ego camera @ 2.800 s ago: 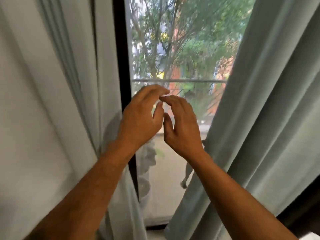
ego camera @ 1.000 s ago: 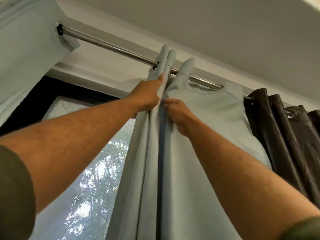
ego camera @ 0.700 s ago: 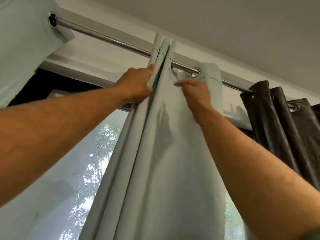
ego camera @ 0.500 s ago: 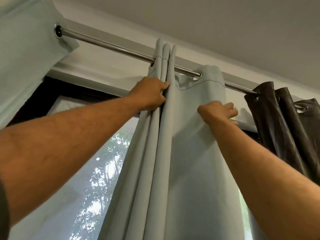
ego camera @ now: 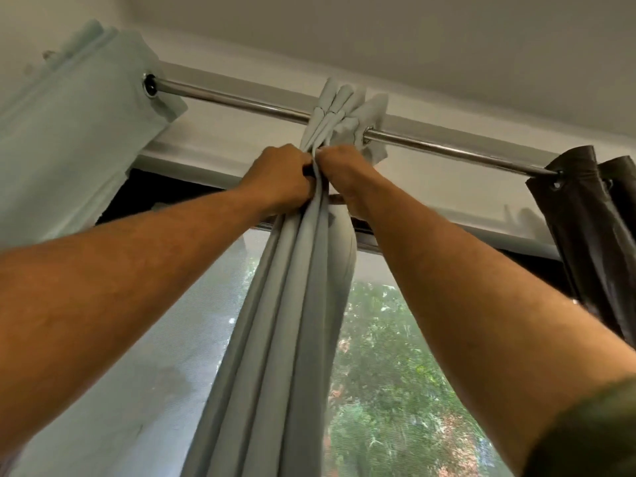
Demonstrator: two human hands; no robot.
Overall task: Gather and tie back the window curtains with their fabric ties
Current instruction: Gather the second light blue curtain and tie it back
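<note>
Hands grip the pale blue curtain (ego camera: 296, 304) just under the rod (ego camera: 241, 103): left hand (ego camera: 280, 179) and right hand (ego camera: 340, 173) clench its bunched pleats together. Loosening either grip would likely let the folds fan out again.

Daylight enters via window (ego camera: 395, 356); interior moderately dim, ceiling (ego camera: 413, 46) evenly grey, no hard shadows. Specular glare on chrome rod (ego camera: 241, 103). Wide-angle distortion bends rod and enlarges forearms at frame edges; outdoor foliage soft, overall img slightly soft, low detail.
</note>
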